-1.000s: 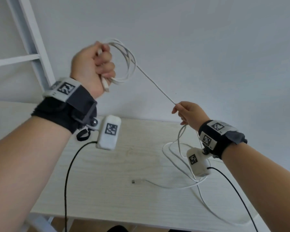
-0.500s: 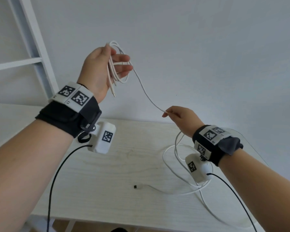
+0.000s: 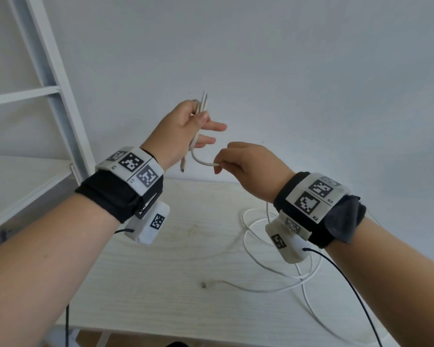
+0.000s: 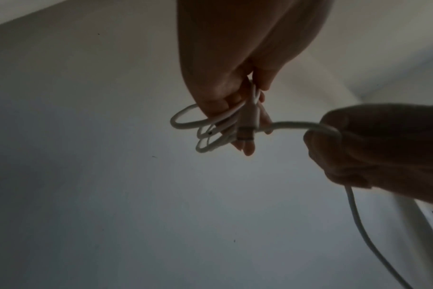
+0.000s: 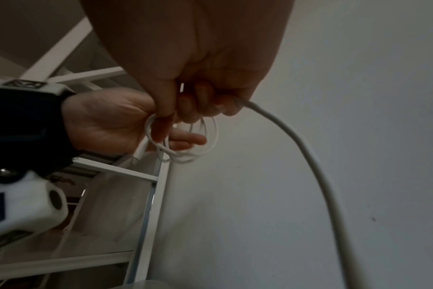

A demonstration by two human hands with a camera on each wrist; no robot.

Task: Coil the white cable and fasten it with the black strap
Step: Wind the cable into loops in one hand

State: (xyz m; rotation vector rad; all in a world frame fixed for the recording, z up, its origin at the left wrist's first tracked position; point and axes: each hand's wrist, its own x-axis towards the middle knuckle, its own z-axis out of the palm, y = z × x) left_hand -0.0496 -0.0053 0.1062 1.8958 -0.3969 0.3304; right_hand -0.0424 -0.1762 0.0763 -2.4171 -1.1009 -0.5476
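Hands raised above a pale wooden bench (image 3: 140, 291), both working one white cable (image 3: 203, 162). The left hand (image 3: 179, 132) is held up against a plain wall (image 3: 311, 71), its thumb pressing several loops of cable into the palm while the other fingers (image 3: 214, 126) stretch out loosely. The loops (image 4: 203, 125) hang from that grip, and a plug (image 3: 183, 164) dangles below the wrist. Just beside it, the right hand (image 3: 248, 166) pinches the cable between thumb and curled fingers (image 5: 203, 105), so a short curve of cable joins the two hands. From the right hand the cable drops to the bench, where the slack (image 3: 281, 276) lies in loose curves and ends in a second plug (image 3: 204, 284). Both wrists wear black bands with printed markers and small white cameras. A white shelf frame (image 3: 53, 81) stands on the left.
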